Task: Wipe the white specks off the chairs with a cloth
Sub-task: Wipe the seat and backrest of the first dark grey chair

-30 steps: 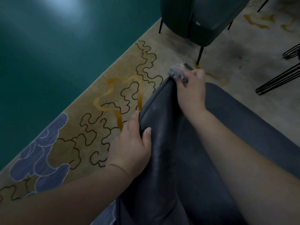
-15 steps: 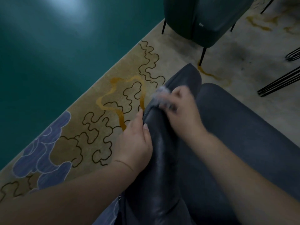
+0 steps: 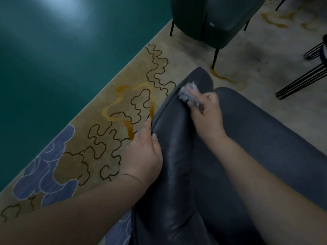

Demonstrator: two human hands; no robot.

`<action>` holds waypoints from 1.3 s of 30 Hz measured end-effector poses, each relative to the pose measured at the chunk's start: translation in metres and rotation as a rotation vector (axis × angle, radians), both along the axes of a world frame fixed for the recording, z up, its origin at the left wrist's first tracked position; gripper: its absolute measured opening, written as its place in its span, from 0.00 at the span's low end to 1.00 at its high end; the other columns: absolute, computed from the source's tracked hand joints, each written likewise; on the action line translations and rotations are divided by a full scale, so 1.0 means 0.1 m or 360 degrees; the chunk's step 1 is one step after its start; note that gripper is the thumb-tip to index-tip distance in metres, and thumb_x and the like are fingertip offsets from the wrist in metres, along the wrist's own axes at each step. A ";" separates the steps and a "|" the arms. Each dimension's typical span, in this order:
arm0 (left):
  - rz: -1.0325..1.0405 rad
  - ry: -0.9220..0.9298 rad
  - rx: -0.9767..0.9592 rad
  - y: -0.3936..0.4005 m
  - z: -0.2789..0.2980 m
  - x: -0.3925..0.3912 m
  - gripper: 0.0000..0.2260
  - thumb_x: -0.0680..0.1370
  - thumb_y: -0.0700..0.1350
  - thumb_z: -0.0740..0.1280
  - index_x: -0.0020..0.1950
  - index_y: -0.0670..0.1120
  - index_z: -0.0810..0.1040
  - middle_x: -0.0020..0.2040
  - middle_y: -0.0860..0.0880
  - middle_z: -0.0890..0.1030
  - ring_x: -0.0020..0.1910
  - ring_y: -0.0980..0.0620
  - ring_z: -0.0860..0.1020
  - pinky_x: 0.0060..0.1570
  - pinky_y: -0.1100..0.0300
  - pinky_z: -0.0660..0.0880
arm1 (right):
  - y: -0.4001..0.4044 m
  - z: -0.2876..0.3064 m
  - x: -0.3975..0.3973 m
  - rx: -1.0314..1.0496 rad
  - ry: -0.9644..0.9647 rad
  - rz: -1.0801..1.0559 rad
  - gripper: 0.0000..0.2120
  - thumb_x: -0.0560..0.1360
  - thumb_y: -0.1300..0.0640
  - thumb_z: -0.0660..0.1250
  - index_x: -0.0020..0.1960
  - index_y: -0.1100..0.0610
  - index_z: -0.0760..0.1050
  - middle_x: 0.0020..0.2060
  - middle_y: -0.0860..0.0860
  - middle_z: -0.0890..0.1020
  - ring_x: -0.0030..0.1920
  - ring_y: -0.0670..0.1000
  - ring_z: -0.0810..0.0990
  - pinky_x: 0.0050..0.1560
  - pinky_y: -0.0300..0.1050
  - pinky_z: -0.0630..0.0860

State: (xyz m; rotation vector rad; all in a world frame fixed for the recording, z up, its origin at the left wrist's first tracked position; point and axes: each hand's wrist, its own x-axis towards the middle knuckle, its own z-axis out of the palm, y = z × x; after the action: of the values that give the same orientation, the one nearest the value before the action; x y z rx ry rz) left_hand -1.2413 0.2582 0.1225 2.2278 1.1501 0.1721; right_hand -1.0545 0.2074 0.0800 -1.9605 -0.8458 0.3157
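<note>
The right hand (image 3: 206, 110) has come back up the armrest (image 3: 178, 138) of the dark chair (image 3: 265, 138) since half a second ago, when it was lower, near the left hand (image 3: 143, 152). I judge this as back-and-forth wiping strokes, still under way. The cloth (image 3: 187, 92) (a small pale wad, blurred) is pinched under the right fingers and pressed on the armrest's far end. The left hand grips the armrest's outer edge, thumb on top, well apart from the cloth.
</note>
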 end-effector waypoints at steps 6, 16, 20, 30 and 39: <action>-0.0019 0.0063 -0.0028 0.01 0.01 0.01 0.23 0.82 0.48 0.51 0.77 0.47 0.56 0.74 0.48 0.65 0.69 0.48 0.67 0.65 0.56 0.65 | -0.72 0.00 -0.87 0.0054 0.0140 0.0214 0.27 0.74 0.66 0.67 0.67 0.44 0.69 0.46 0.44 0.66 0.47 0.37 0.70 0.54 0.24 0.65; -0.0076 0.0069 -0.0655 0.20 0.17 -0.01 0.23 0.84 0.49 0.52 0.78 0.49 0.54 0.75 0.46 0.64 0.72 0.48 0.64 0.71 0.56 0.60 | -1.21 0.46 -1.11 -0.0371 0.0200 0.0280 0.20 0.74 0.61 0.70 0.62 0.43 0.76 0.42 0.45 0.67 0.44 0.41 0.70 0.49 0.25 0.65; -0.0404 0.0385 -0.0388 0.45 0.39 -0.23 0.23 0.83 0.53 0.50 0.77 0.50 0.55 0.75 0.47 0.64 0.70 0.46 0.67 0.67 0.53 0.64 | -1.06 0.64 -1.09 -0.0368 0.0148 0.0011 0.19 0.75 0.59 0.69 0.64 0.44 0.76 0.42 0.43 0.66 0.43 0.41 0.71 0.49 0.24 0.65; -0.0929 0.0702 0.0443 1.38 0.76 -1.08 0.26 0.81 0.59 0.46 0.79 0.51 0.51 0.78 0.52 0.57 0.76 0.50 0.55 0.74 0.49 0.54 | -0.19 1.08 -1.37 -0.0445 -0.0025 -0.0217 0.19 0.78 0.50 0.65 0.67 0.40 0.71 0.43 0.42 0.66 0.43 0.41 0.71 0.46 0.28 0.65; -0.1143 0.0665 0.0684 2.51 1.09 -1.50 0.27 0.81 0.59 0.45 0.79 0.52 0.50 0.79 0.52 0.53 0.77 0.49 0.52 0.75 0.48 0.48 | 1.00 1.42 -1.80 -0.0499 -0.0140 -0.0429 0.19 0.79 0.49 0.63 0.70 0.45 0.70 0.44 0.48 0.67 0.39 0.43 0.70 0.43 0.38 0.66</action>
State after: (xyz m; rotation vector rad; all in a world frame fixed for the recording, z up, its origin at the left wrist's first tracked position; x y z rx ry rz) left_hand -1.3911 0.5089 0.2313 3.0109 0.4462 -0.3942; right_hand -1.2348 0.3073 0.2222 -2.3652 -0.6017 0.2132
